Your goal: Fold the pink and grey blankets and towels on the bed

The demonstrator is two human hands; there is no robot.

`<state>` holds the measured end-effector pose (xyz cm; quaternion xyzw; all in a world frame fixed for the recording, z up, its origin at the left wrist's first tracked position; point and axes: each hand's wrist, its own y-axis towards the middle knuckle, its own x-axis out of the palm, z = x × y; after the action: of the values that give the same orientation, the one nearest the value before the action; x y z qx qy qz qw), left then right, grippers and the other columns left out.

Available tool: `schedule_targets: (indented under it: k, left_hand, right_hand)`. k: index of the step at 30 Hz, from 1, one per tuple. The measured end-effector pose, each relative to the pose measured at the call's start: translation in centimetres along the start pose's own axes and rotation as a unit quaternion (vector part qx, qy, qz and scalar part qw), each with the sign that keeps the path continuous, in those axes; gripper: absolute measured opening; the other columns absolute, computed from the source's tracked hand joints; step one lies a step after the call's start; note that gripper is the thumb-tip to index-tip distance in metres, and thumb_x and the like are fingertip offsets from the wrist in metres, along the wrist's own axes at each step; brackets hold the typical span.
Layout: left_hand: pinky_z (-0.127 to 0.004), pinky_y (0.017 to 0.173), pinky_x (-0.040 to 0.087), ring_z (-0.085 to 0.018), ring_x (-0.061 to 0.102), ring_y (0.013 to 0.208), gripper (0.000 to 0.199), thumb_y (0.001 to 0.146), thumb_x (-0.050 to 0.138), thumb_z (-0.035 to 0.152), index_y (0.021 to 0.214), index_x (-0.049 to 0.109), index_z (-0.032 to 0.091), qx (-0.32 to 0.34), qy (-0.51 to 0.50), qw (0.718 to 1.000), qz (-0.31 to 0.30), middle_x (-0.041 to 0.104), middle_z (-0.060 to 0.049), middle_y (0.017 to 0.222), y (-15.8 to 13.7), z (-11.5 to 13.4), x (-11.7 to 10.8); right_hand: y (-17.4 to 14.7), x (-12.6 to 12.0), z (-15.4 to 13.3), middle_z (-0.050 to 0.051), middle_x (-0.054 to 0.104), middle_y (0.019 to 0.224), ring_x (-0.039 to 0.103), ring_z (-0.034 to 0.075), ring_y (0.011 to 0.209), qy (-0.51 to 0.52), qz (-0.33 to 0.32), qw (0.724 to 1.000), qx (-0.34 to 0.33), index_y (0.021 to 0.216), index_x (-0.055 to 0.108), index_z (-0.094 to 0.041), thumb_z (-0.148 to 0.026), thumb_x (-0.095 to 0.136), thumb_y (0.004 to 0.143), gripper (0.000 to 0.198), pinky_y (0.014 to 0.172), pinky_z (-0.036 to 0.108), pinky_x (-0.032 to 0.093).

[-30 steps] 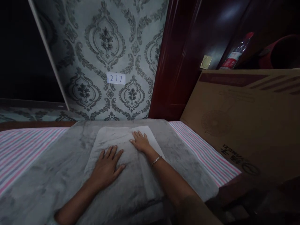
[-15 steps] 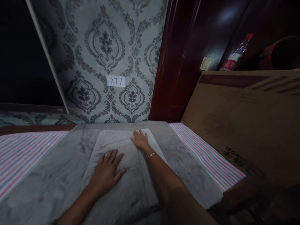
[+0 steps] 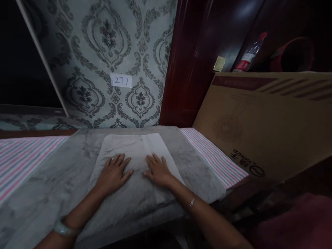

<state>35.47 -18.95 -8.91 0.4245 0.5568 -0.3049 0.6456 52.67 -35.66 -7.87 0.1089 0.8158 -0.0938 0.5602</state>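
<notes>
My left hand (image 3: 113, 175) lies flat on a folded, light-grey soft cloth (image 3: 136, 148), fingers spread and holding nothing. To its right, my right hand (image 3: 159, 171) also rests palm down on the same cloth, with its fingers apart. A paler, smooth strip (image 3: 154, 141) runs along the cloth's right side. The cloth's exact kind cannot be made out. Under it spreads a larger mottled grey plush cover (image 3: 193, 162).
Pink, grey and white striped fabric (image 3: 210, 154) shows on both sides of the cover. A large cardboard box (image 3: 282, 128) stands at right, a plastic bottle (image 3: 248, 57) behind it. On the patterned wall is a paper labelled 277 (image 3: 121, 80); a dark screen (image 3: 23, 65) is at left.
My right hand has drawn back from the cloth's far edge towards me, beside the left hand, which stays flat. The view has shifted, with the front edge of the surface now showing.
</notes>
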Motion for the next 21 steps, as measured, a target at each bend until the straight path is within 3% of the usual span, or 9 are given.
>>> schedule_targets:
  k: [4,8,11,14,17,21]
  left_hand:
    - [-0.056,0.117,0.027,-0.035,0.033,0.146,0.065,0.093,0.039,0.057,0.144,0.052,0.019,0.007,0.000,1.000,0.010,0.042,-0.016,0.155,0.0,0.0,0.0]
    - [-0.056,0.117,0.028,-0.035,0.033,0.146,0.065,0.093,0.040,0.058,0.145,0.051,0.020,0.005,0.003,1.000,0.013,0.042,-0.015,0.155,0.0,-0.2,0.3]
    - [-0.055,0.117,0.027,-0.035,0.033,0.146,0.064,0.093,0.039,0.057,0.145,0.051,0.020,0.004,0.007,1.000,0.013,0.042,-0.014,0.155,0.0,-0.2,0.3]
    - [-0.056,0.117,0.028,-0.035,0.033,0.146,0.065,0.093,0.038,0.057,0.145,0.051,0.019,0.005,0.007,1.000,0.009,0.042,-0.015,0.155,0.0,0.0,0.2]
    - [-0.056,0.116,0.028,-0.035,0.033,0.146,0.066,0.093,0.039,0.057,0.145,0.051,0.019,0.004,0.004,1.000,0.010,0.042,-0.015,0.155,0.1,0.2,0.1]
    - [-0.056,0.117,0.027,-0.035,0.033,0.146,0.064,0.093,0.040,0.055,0.144,0.052,0.019,0.001,0.004,1.000,0.011,0.041,-0.015,0.156,-0.2,0.0,0.1]
  right_hand:
    - [-7.3,2.6,-0.7,0.007,0.018,0.166,0.000,0.030,0.154,0.003,0.025,0.999,-0.025,0.158,0.026,-0.020,-0.056,0.041,0.099,0.071,0.121,0.062,-0.001]
    - [-11.9,4.6,-1.2,0.006,0.039,0.158,0.016,0.028,0.153,0.036,0.097,0.994,-0.037,0.152,0.042,-0.023,-0.043,0.046,0.100,0.055,0.123,0.059,0.008]
    - [-12.7,4.0,-1.0,0.006,0.067,0.132,0.044,0.024,0.140,0.099,0.161,0.981,-0.045,0.124,0.068,-0.024,-0.032,0.042,0.102,0.036,0.119,0.051,0.027]
    - [-11.0,1.6,-0.7,0.007,0.075,0.110,0.062,0.021,0.120,0.126,0.221,0.966,-0.055,0.106,0.074,-0.022,-0.029,0.037,0.102,0.038,0.112,0.044,0.040]
    - [-7.8,-0.5,-0.9,0.012,0.063,0.136,0.052,0.023,0.133,0.083,0.240,0.966,-0.051,0.131,0.064,-0.016,-0.028,0.042,0.099,0.040,0.115,0.043,0.037]
    - [-5.0,0.5,-2.1,0.015,0.032,0.160,0.022,0.028,0.151,0.007,0.132,0.991,0.000,0.152,0.039,-0.011,-0.035,0.051,0.096,0.063,0.122,0.052,0.023]
